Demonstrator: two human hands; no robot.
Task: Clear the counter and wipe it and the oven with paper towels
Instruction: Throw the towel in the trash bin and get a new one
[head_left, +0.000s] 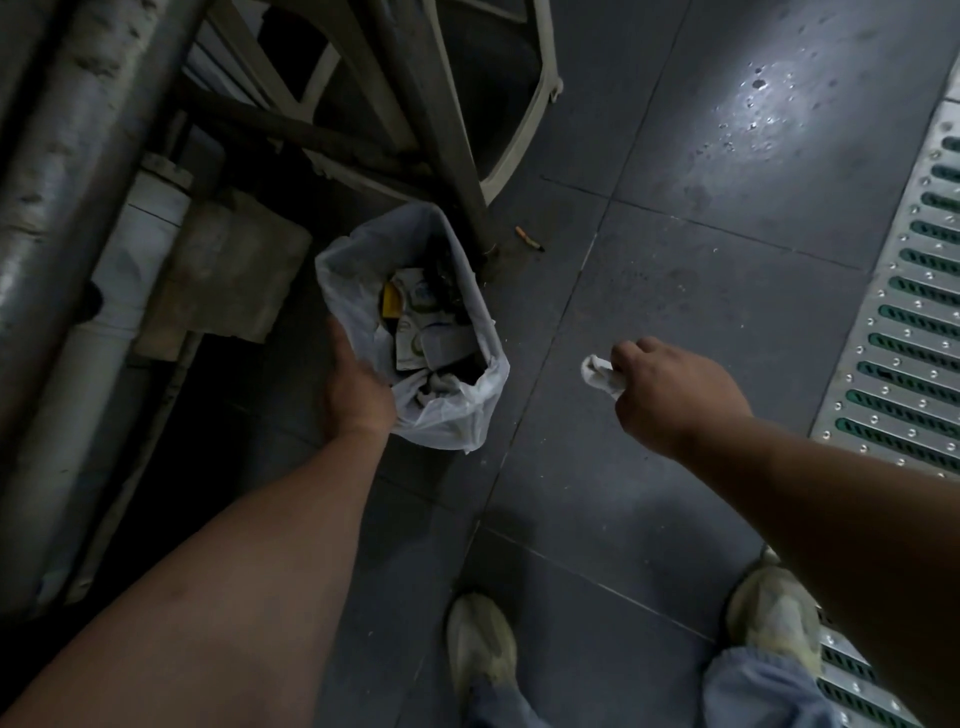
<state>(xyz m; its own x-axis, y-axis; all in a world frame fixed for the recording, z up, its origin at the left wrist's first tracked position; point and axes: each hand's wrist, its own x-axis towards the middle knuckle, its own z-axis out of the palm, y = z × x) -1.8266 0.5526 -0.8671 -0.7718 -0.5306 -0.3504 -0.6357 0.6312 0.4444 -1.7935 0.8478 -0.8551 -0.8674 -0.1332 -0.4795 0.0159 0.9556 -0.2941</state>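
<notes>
Risk: crumpled paper towel (600, 375) dropping short onto the floor (675, 291), being right of the bin (415, 332), not over it. Right hand (670, 389) pinching towel at frame centre, wad protruding left of curled fingers (623, 358). Left hand (353, 384) bracing bin's left rim, fingers straight.

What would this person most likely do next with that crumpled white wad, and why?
Probably swing the right hand leftward over the bin and let go. Its fingers pinch a crumpled paper towel above bare floor, beside the bin rather than over it. The left hand rests on the liner at the rim, and the bin already holds rubbish.
</notes>
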